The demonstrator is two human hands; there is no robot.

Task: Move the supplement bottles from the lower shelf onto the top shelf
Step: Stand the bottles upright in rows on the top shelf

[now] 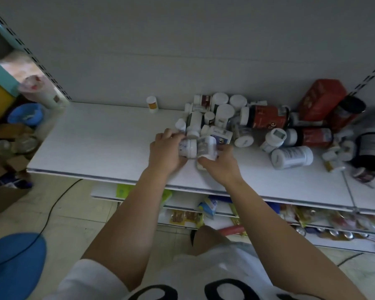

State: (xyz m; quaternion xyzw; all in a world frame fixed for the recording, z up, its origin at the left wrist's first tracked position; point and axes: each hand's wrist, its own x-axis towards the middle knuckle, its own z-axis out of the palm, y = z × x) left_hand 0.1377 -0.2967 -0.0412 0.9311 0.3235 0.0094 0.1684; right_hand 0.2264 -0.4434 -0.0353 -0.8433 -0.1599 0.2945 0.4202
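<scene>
Job seemingly near done: left hand and right hand each grip white bottles beside the top shelf's pile; lower shelf shows mostly packets.

A white metal top shelf runs across the middle. On its right half lies a heap of white-capped plastic supplement bottles, many on their sides. A red cardboard box sits behind them against the back panel. A small yellow-labelled white bottle stands alone at the back, left of the heap. At the heap's front, the left hand holds a white plastic bottle. The right hand holds a second white plastic bottle just to its right. Lower white shelves of packets lie beneath.
</scene>
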